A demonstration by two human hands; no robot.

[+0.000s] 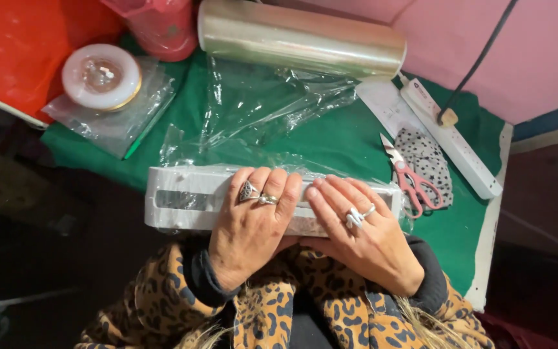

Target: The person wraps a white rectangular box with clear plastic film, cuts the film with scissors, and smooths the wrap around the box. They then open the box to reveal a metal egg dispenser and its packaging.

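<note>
White sealer bar [182,197] lies pressed under both flat, open hands' grip [250,223] [356,232].

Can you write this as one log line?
left hand: pressing white sealer | right hand: pressing sealer | plastic film: under lid

Two hands, the left hand [248,226] and the right hand [363,238], press flat on one white sealing bar [182,200]. Four rings show on them, two per hand. Beyond the fingers lie one loose sheet of clear film [259,110] and one film roll [301,39]. Right of the grip: one pair of pink-handled scissors [411,181], one white power strip [450,139]. Far left of it: one white spool [101,76].
</note>
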